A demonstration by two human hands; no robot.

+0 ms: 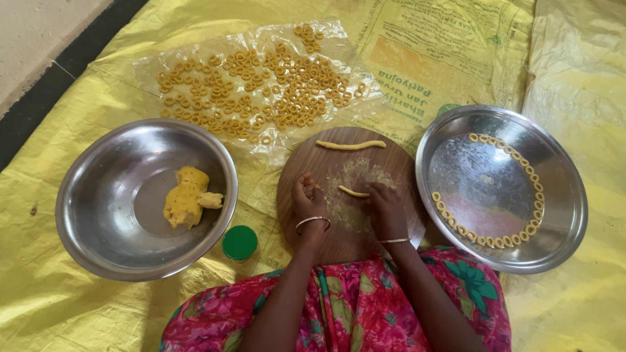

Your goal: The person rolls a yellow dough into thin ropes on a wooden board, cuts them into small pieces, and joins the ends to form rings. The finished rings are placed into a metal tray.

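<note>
Yellow printed sack point(450, 52) spread flat, clear plastic sheet point(261, 78) atop

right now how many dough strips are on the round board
2. A long strip lies near the board's far edge; a short strip lies mid-board between the left hand and right hand. More may be hidden under the hands.

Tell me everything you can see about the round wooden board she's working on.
The round wooden board is dark brown with visible grain and lies flat on the yellow sheet between the steel bowl and the steel plate. Pale flour or crumbs dust its middle. A long dough strip lies near its far edge, a short dough piece at its centre. The left hand and right hand rest on it.
</note>
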